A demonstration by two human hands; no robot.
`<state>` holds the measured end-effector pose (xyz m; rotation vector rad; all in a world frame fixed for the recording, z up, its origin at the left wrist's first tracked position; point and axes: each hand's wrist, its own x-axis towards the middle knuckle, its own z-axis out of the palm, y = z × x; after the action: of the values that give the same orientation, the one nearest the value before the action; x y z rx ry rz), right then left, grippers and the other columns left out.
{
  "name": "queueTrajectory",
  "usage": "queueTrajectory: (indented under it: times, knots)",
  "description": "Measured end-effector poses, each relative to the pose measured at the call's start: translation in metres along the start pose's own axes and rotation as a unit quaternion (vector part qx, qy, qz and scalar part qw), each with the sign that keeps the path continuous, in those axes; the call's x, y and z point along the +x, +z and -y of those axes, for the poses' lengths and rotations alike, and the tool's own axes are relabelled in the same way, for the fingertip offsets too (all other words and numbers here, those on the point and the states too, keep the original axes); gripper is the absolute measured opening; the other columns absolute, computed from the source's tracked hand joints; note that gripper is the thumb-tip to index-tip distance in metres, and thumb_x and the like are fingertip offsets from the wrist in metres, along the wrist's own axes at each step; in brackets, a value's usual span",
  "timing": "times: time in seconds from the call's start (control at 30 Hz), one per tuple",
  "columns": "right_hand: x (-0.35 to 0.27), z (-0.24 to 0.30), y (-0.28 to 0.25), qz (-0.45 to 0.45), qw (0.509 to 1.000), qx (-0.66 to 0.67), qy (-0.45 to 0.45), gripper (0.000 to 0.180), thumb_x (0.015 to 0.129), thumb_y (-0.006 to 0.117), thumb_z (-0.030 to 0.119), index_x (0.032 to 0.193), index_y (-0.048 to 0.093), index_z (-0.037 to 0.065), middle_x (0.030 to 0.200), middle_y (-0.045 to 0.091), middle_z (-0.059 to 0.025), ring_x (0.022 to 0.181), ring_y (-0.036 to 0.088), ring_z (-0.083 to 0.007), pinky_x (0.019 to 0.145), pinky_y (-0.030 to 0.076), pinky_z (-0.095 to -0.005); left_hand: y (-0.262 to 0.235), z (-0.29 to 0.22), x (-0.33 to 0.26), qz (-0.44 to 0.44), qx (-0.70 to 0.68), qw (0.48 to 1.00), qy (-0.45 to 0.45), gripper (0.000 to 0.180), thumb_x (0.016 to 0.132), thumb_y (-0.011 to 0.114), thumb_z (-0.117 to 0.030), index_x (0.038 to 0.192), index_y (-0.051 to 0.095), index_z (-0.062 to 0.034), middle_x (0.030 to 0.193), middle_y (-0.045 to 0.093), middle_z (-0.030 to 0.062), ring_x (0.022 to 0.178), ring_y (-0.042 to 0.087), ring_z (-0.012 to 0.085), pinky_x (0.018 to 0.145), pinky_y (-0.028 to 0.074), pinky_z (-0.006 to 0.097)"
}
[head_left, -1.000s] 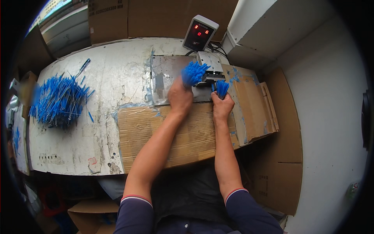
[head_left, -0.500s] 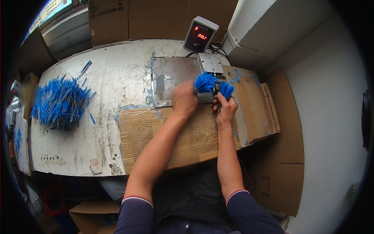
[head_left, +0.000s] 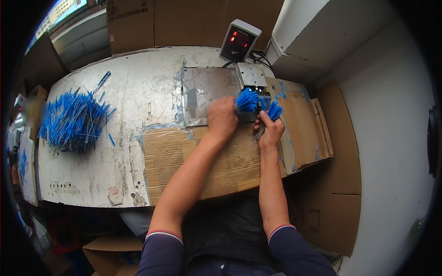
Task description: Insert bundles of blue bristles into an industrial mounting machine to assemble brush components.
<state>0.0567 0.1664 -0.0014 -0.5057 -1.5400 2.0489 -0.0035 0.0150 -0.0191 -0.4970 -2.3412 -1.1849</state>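
Observation:
My left hand [head_left: 223,115] is closed around a bunch of thin wire pieces with blue tips [head_left: 247,100], held over the metal plate with the blue ends pointing right. In my right hand [head_left: 270,132] is a smaller bunch of the same blue-tipped wire pieces [head_left: 276,110], pinched upright, its pale stems running down into the palm. Between the two bunches, a few blue tips stand at the small dark fixture [head_left: 263,102] of the machine. Fingers and bunches partly hide that fixture.
A large heap of blue-tipped wire pieces [head_left: 73,120] lies on the left of the white worktop [head_left: 124,170], near a thin tool [head_left: 104,79]. A counter box with red digits [head_left: 240,40] stands behind the machine block [head_left: 251,75]. Cardboard [head_left: 202,161] covers the front; a wall rises right.
The right bunch has shifted slightly down and right, away from the fixture, so a few blue tips now show there. The red digits on the counter have changed. Both hands keep their bunches.

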Motion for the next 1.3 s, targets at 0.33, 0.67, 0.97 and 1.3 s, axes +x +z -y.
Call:
queueTrajectory:
  times: [0.33,0.67,0.97,1.3]
  knots:
    - [-0.012,-0.006,0.021,0.046,0.998,0.028,0.043,0.012,0.090,0.072,0.009,0.094,0.065,0.001,0.076,0.066,-0.0064,0.059,0.062,-0.0131,0.046,0.050,-0.0253,-0.017,0.007,0.000,-0.046,-0.045,0.995,-0.073,0.013,0.086,0.060,-0.003,0.098,0.060,-0.0064,0.086,0.067,0.0181,0.083,0.065,0.0410,0.074,0.048,0.051]
    - [0.008,-0.004,-0.019,0.186,0.963,-0.187,-0.062,0.031,0.101,0.066,0.017,0.126,0.065,-0.002,0.113,0.068,-0.0035,0.099,0.062,-0.0130,0.088,0.051,-0.0287,0.006,-0.033,0.004,-0.092,-0.330,0.939,-0.003,0.044,0.081,0.075,-0.011,0.122,0.061,-0.0091,0.099,0.069,0.0202,0.095,0.067,0.0441,0.079,0.055,0.047]
    - [0.018,-0.039,-0.016,0.102,0.994,-0.021,0.023,0.018,0.102,0.066,0.022,0.098,0.068,0.004,0.084,0.066,-0.0038,0.070,0.060,-0.0133,0.062,0.050,-0.0285,0.003,-0.002,0.002,-0.174,-0.287,0.942,0.003,0.043,0.081,0.070,-0.002,0.122,0.059,-0.0064,0.100,0.069,0.0204,0.098,0.066,0.0434,0.080,0.055,0.046]
    - [0.025,-0.030,-0.023,0.097,0.987,-0.112,-0.066,0.018,0.100,0.067,0.013,0.110,0.067,-0.002,0.096,0.067,-0.0041,0.081,0.061,-0.0136,0.076,0.049,-0.0283,-0.002,-0.008,0.010,-0.191,-0.373,0.900,-0.114,0.043,0.086,0.065,0.004,0.126,0.055,-0.0057,0.106,0.068,0.0261,0.108,0.060,0.0479,0.085,0.053,0.045]
